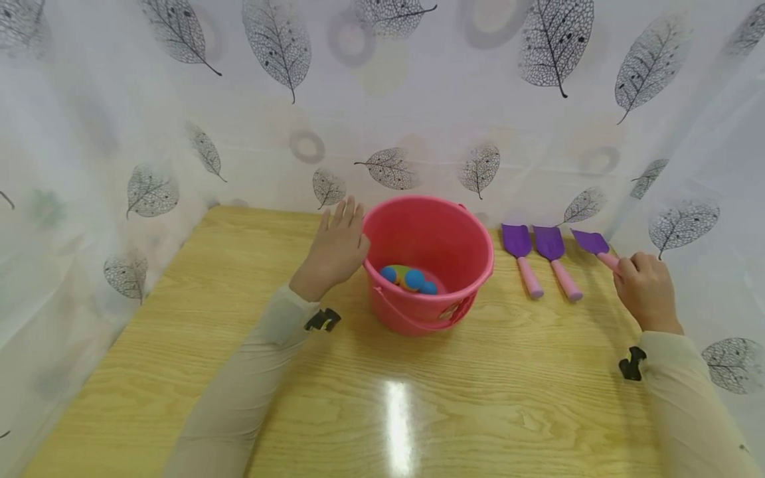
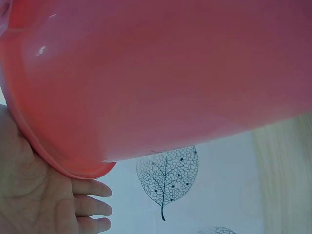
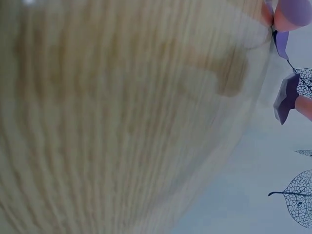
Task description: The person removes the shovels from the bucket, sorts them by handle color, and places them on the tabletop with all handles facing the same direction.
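Observation:
A pink bucket [image 1: 427, 229] with its handle hanging down the near side stands on the table. Blue balls [image 1: 414, 279] and something yellow-green lie inside it. At the bucket's left rim is my left hand [image 1: 333, 255], fingers straight; in the left wrist view its palm lies against the rim and outer wall [image 2: 146, 87]. Over on the right, my right hand [image 1: 647, 291] grips the pink handle of a purple toy shovel [image 1: 592, 242]. That shovel's blade [image 3: 286, 97] shows at the right edge of the right wrist view, raised over the table.
Two more purple toy shovels, one [image 1: 516, 240] beside the other [image 1: 549, 244], lie between the bucket and my right hand. A white leaf-patterned curtain [image 1: 251, 133] closes off the back and sides of the wooden table [image 1: 335, 411].

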`<state>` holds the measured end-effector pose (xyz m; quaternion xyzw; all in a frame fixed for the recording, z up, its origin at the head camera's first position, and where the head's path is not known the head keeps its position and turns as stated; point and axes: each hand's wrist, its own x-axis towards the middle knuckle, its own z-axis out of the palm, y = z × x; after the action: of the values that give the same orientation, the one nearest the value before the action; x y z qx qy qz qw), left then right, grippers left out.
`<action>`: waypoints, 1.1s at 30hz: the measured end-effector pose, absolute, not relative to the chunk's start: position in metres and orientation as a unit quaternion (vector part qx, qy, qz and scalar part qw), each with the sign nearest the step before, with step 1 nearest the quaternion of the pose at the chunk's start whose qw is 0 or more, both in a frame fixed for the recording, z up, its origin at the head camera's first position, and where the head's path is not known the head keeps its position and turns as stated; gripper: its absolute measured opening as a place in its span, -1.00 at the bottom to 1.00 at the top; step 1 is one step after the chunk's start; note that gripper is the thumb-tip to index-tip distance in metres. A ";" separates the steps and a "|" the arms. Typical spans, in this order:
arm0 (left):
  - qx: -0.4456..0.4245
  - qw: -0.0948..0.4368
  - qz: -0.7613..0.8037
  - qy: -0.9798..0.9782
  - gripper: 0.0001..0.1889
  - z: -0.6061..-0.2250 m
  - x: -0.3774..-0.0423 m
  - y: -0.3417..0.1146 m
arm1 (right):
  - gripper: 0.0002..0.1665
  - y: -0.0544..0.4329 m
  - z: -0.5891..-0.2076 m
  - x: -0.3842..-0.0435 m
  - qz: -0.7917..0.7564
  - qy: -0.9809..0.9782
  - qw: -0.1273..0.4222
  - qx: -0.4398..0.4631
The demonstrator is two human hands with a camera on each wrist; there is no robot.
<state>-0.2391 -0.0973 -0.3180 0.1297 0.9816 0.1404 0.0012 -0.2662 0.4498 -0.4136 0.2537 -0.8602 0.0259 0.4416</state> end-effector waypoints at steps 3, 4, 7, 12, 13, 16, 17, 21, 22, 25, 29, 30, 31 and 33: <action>0.130 0.003 0.141 0.981 -0.37 -0.317 -0.239 -0.097 | -0.84 0.450 -0.415 -0.267 0.029 -0.862 0.437 0.256; 0.130 0.004 0.141 0.981 -0.37 -0.317 -0.238 -0.097 | -0.83 0.451 -0.415 -0.267 0.031 -0.863 0.435 0.257; 0.129 0.005 0.141 0.981 -0.37 -0.317 -0.238 -0.097 | -0.82 0.453 -0.415 -0.267 0.024 -0.868 0.423 0.258; 0.129 0.007 0.141 0.982 -0.37 -0.316 -0.237 -0.096 | -0.82 0.456 -0.418 -0.268 0.010 -0.875 0.409 0.258; 0.129 0.006 0.140 0.982 -0.37 -0.316 -0.237 -0.096 | -0.82 0.457 -0.418 -0.268 0.013 -0.875 0.410 0.258; 0.129 0.006 0.139 0.982 -0.37 -0.316 -0.237 -0.096 | -0.83 0.457 -0.420 -0.269 0.020 -0.872 0.415 0.258; 0.128 0.006 0.140 0.982 -0.37 -0.316 -0.237 -0.096 | -0.83 0.457 -0.421 -0.270 0.021 -0.872 0.416 0.258; 0.127 0.004 0.138 0.982 -0.37 -0.317 -0.237 -0.096 | -0.82 0.457 -0.422 -0.271 0.019 -0.872 0.414 0.260; 0.127 0.003 0.138 0.982 -0.37 -0.317 -0.237 -0.096 | -0.80 0.457 -0.422 -0.271 0.018 -0.873 0.412 0.261; 0.128 0.001 0.138 0.982 -0.37 -0.317 -0.237 -0.096 | -0.77 0.457 -0.423 -0.271 0.017 -0.874 0.410 0.261; 0.129 0.001 0.141 0.982 -0.37 -0.317 -0.237 -0.096 | -0.68 0.456 -0.423 -0.269 0.022 -0.878 0.399 0.264; 0.129 0.000 0.142 0.981 -0.37 -0.317 -0.237 -0.096 | -0.66 0.456 -0.423 -0.269 0.025 -0.880 0.395 0.264; 0.129 -0.001 0.142 0.981 -0.37 -0.317 -0.237 -0.096 | -0.63 0.456 -0.423 -0.269 0.028 -0.882 0.389 0.263; 0.129 -0.002 0.143 0.981 -0.37 -0.317 -0.237 -0.097 | -0.59 0.456 -0.423 -0.268 0.034 -0.889 0.375 0.260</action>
<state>-0.2369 -0.0966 -0.3169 0.1285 0.9814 0.1426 -0.0023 -0.2680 0.4562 -0.4233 0.2598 -0.8893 0.0338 0.3748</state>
